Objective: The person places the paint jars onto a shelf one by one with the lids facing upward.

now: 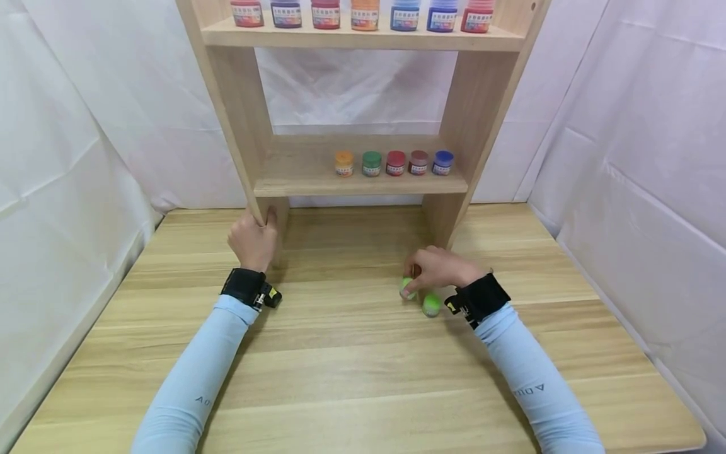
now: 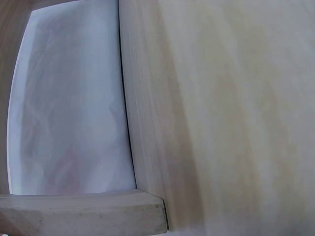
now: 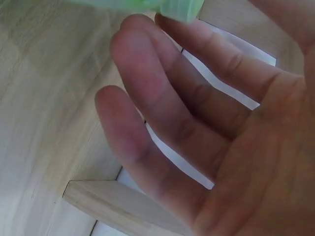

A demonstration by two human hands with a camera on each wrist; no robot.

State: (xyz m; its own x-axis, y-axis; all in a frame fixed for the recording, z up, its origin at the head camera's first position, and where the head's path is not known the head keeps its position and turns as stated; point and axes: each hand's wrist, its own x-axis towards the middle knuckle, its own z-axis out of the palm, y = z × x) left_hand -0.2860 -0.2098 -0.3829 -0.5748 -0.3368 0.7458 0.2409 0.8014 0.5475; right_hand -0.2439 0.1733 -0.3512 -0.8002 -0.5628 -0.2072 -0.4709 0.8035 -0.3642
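My left hand [image 1: 253, 241] grips the lower part of the wooden shelf's left side panel [image 1: 238, 101], thumb on the inner face. Only wood [image 2: 83, 214] and white cloth show in the left wrist view; the hand itself is hidden there. My right hand [image 1: 439, 268] pinches a small light-green paint jar [image 1: 407, 289] by the shelf's right foot. In the right wrist view this jar [image 3: 182, 9] shows at the fingertips, cut off by the top edge, with the other fingers loosely bent. A second light-green paint jar [image 1: 432, 305] is on the table just below the hand.
On the middle shelf board [image 1: 306, 183] sit several small paint jars: orange [image 1: 343, 164], green [image 1: 371, 164], red [image 1: 396, 164], brownish red [image 1: 418, 162] and blue [image 1: 443, 163]. Larger paint jars [image 1: 364, 15] line the upper board. White cloth [image 1: 641, 126] hangs round the wooden table [image 1: 340, 378].
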